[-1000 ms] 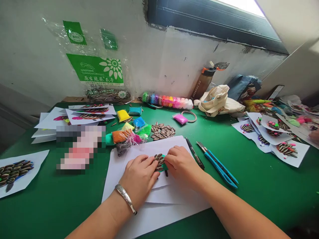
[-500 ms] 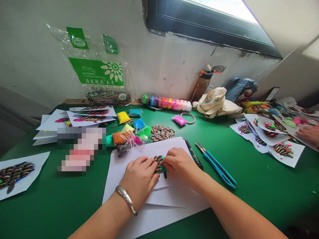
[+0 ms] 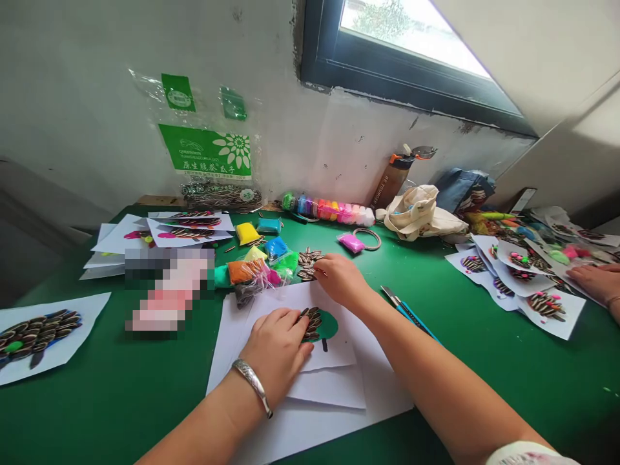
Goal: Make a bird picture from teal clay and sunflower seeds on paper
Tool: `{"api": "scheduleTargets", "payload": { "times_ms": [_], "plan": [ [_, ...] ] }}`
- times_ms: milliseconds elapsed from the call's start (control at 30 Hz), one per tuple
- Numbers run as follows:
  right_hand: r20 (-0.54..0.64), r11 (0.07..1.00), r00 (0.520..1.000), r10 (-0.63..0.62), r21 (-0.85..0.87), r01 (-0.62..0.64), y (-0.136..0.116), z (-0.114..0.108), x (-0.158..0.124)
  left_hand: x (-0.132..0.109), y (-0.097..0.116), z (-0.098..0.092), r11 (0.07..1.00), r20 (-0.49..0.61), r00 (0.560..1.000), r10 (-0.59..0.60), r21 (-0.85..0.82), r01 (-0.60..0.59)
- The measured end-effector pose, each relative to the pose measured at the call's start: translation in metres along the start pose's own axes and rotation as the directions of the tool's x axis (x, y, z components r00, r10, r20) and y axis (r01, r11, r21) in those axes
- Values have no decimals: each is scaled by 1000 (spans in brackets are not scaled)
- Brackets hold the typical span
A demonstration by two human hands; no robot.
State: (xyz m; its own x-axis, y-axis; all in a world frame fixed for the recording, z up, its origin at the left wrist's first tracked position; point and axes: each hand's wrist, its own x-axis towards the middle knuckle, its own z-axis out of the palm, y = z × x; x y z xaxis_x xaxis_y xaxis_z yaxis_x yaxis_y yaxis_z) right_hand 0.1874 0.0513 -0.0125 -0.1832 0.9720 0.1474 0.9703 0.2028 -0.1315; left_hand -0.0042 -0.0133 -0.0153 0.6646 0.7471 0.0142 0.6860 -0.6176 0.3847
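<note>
My left hand point(image 3: 279, 342), with a silver bangle at the wrist, lies flat with fingers stretched over the left part of a picture on white paper point(image 3: 334, 384). Beside its fingertips, rows of striped sunflower seeds point(image 3: 312, 323) sit on a flat green clay shape point(image 3: 328, 325). A short dark strip point(image 3: 325, 345) runs down from that shape. My right hand point(image 3: 343, 281) reaches to the loose pile of sunflower seeds point(image 3: 310, 261), its fingers pinched together at the near right side. Whatever is between the fingertips is hidden.
Coloured clay packets point(image 3: 245, 271) lie left of the seeds. A blue cutter point(image 3: 409, 313) is partly under my right forearm. Seed pictures lie in stacks left point(image 3: 121, 236) and right point(image 3: 552, 307). A bottle point(image 3: 391, 181) and cloth bag point(image 3: 416, 210) stand behind; another person's hand point(image 3: 595, 283) rests far right.
My right hand has moved from the green clay shape up to the seed pile, uncovering the shape's right part. My left hand stays on the picture. The view has shifted slightly.
</note>
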Motion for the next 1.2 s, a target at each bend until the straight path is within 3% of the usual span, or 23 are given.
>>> {"api": "scheduleTargets", "payload": {
  "times_ms": [400,600,867,1200],
  "plan": [
    [71,989,996,-56,-129,65,-13,14,30,-1,-2,1,1000,4,1000,-7,-25,7],
    [76,986,996,-52,-153,63,-18,12,26,1,-1,0,1000,9,1000,-9,-14,9],
    [35,987,999,-22,-157,28,-4,4,12,0,-1,1,1000,-10,1000,-10,7,10],
    [67,982,997,-38,-181,50,-20,20,40,-1,0,-3,1000,3,1000,8,-15,-8]
  ]
}}
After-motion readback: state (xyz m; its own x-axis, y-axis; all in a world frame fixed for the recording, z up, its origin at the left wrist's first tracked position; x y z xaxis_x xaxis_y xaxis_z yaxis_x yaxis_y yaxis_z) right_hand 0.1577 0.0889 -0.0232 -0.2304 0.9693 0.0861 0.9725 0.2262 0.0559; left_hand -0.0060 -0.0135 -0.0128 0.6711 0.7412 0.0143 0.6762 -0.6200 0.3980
